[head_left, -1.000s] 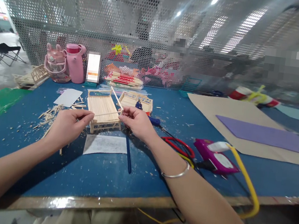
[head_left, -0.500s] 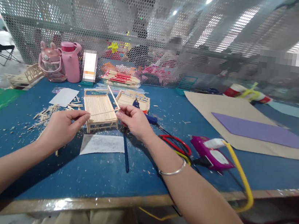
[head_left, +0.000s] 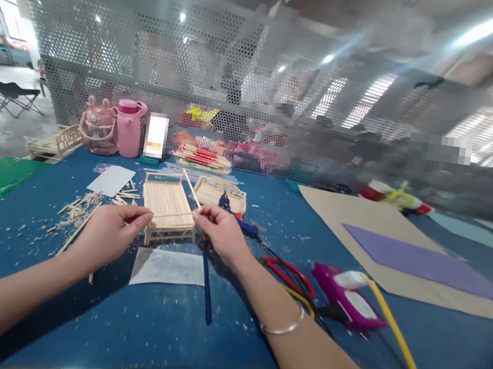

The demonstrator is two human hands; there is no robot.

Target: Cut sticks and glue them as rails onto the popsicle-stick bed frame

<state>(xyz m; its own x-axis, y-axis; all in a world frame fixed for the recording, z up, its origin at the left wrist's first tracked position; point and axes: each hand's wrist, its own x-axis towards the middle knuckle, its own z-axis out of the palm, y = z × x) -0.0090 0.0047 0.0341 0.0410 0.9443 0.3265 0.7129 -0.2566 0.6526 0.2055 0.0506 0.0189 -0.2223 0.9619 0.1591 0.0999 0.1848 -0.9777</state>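
A small bed-like frame of thin wooden sticks (head_left: 168,201) stands on the blue table. My left hand (head_left: 115,231) is at its front left corner, thumb and forefinger pinched on one end of a thin stick (head_left: 174,216). My right hand (head_left: 222,233) pinches the other end at the front right corner, so the stick lies across the front of the frame. Another stick (head_left: 191,189) slants up and left from my right fingertips. A white paper (head_left: 169,269) and a dark blue rod (head_left: 207,291) lie nearer me.
Loose sticks (head_left: 84,205) and chips lie left. Behind are a second stick piece (head_left: 218,192), a blue glue gun (head_left: 245,228), a pink bottle (head_left: 129,130) and stick bundles (head_left: 202,157). To the right are a purple device (head_left: 349,298), a yellow cable (head_left: 402,344) and a purple sheet (head_left: 422,262).
The view has tilted up, so the table and both hands appear lower. My hands keep their pinch on the stick at the front of the frame.
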